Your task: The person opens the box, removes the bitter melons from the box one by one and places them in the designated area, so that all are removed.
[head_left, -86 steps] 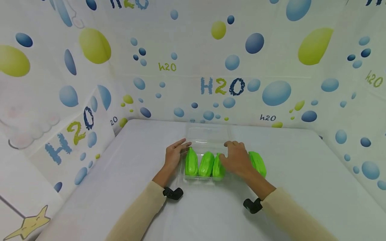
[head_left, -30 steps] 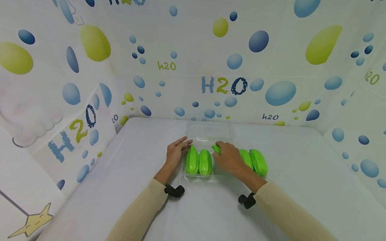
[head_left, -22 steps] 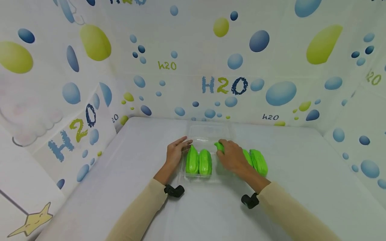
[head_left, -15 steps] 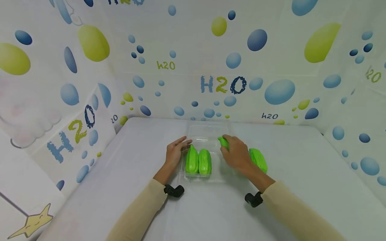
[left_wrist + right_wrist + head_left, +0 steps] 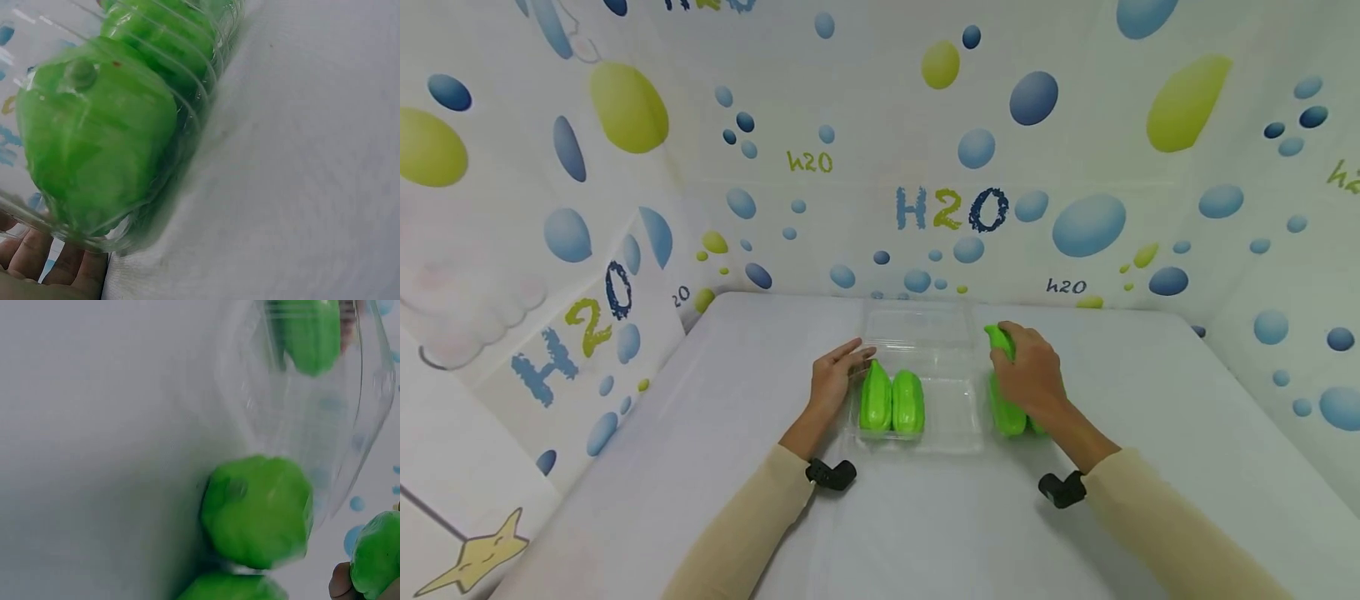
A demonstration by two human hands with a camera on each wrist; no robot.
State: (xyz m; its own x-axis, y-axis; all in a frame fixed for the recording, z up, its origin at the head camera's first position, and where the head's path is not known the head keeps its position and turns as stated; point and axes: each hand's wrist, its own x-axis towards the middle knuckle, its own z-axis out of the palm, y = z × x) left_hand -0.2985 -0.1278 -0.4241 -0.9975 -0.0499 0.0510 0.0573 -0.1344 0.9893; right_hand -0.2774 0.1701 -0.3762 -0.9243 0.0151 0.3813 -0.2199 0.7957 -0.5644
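A clear plastic tray (image 5: 957, 410) lies on the white table with its lid open toward the wall. Two green gourds (image 5: 891, 402) lie side by side in its left part; the left wrist view shows one gourd (image 5: 94, 150) through the tray wall. My left hand (image 5: 835, 379) rests with straight fingers on the tray's left edge. My right hand (image 5: 1026, 367) grips a third green gourd (image 5: 997, 337) just right of the tray, above two more gourds (image 5: 1006, 414) lying on the table. In the right wrist view the held gourd (image 5: 378, 553) hangs beside a table gourd (image 5: 256, 509).
The white table (image 5: 1150, 433) is walled on three sides by sheets printed with bubbles (image 5: 951, 208). The tray's open lid (image 5: 917, 325) lies toward the back wall. A yellow star shape (image 5: 471, 558) sits at the lower left, off the table.
My right hand has carried a green gourd from over the tray's right part to beyond its right edge, above the gourds on the table. My left hand has stayed on the tray.
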